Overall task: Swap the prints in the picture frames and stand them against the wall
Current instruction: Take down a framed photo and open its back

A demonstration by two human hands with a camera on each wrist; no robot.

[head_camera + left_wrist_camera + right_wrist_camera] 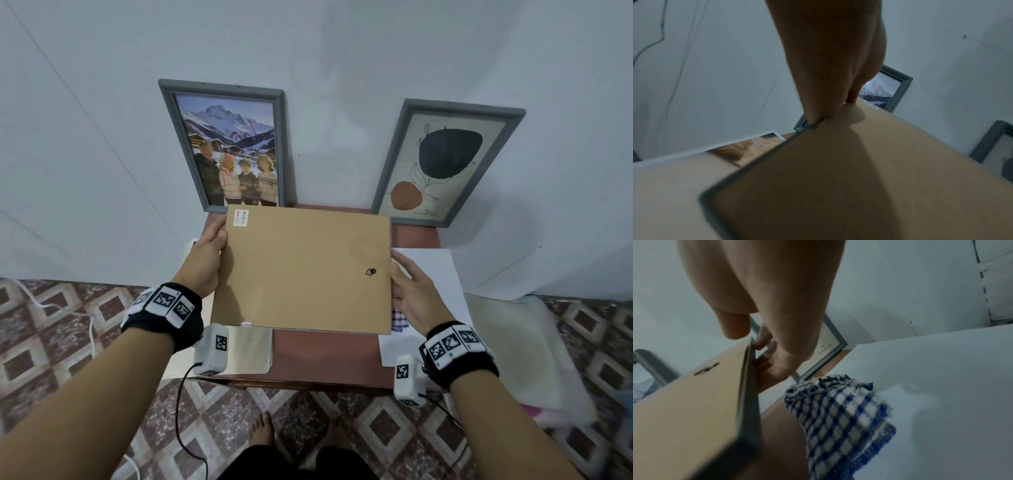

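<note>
A person's left hand (205, 260) and right hand (416, 294) grip the opposite short edges of a grey-edged picture frame (305, 269) held back-up, its brown fibreboard backing facing the camera, above a reddish-brown counter (325, 359). The left wrist view shows the left thumb (855, 116) lying on the backing while the fingers (818, 91) wrap under the rim; the right wrist view shows the right thumb (733, 327) on top and the fingers (764, 339) curled beneath the edge. A white barcode sticker (240, 218) sits at the backing's far left corner, a small dark metal hanger (371, 271) near its right edge. Behind the held frame, two grey wooden frames lean against the pale wall: a snowy mountain family photograph (227, 147) on the left and a print of black and orange abstract shapes (442, 164) on the right. On the counter beneath, a loose photo print with a white border (748, 146) lies to the left, a white paper sheet (431, 270) and a blue-and-white checked cloth (840, 417) to the right. The floor carries brown diamond-patterned tiles (61, 329).
</note>
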